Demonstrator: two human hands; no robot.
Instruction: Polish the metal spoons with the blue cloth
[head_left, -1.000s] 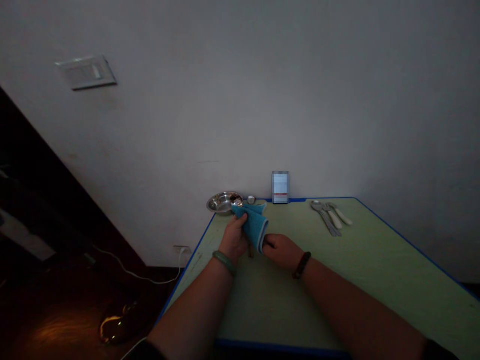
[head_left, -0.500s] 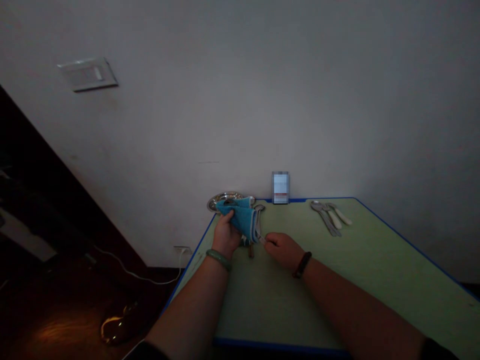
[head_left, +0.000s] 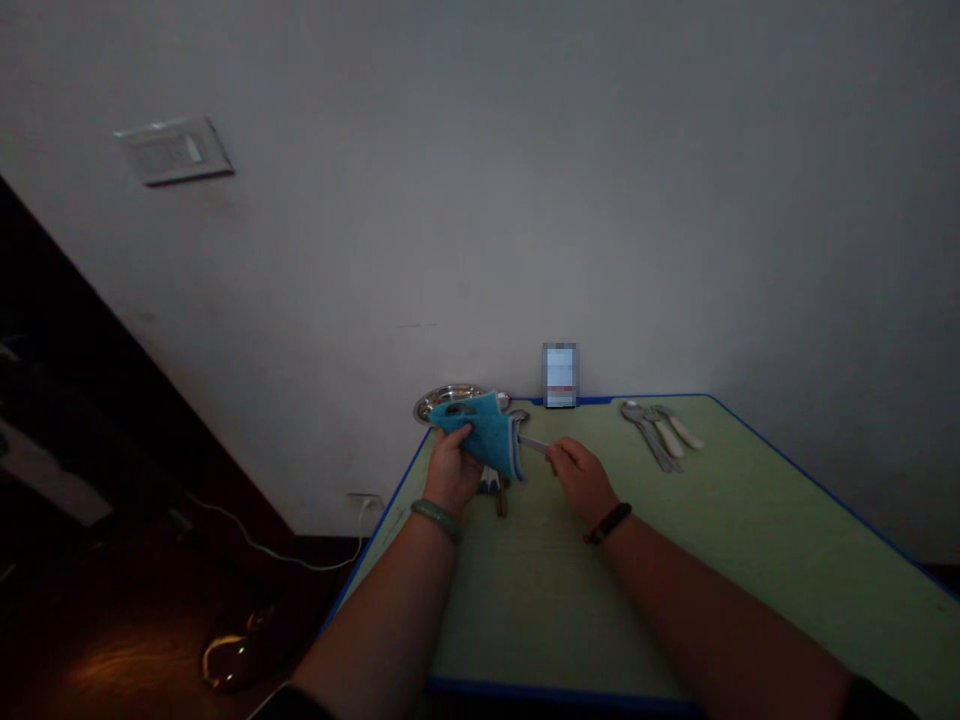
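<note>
Head view: blue cloth (head_left: 489,441) looks folded, pale-edged; a grey handle (head_left: 534,444) protrudes.

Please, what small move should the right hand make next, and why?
Perhaps the right hand should gently draw the metal handle outward: it grips the handle's end, and the handle runs into the blue cloth that the left hand holds.

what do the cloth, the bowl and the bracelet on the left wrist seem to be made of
The cloth in the left hand looks like soft fabric, perhaps microfiber or terry: matte blue, folded over, with a pale edge. The bowl looks like polished metal, probably stainless steel, given its bright reflections. The bracelet seems hard and smooth, a greenish band; jade, glass or plastic could fit.
</note>
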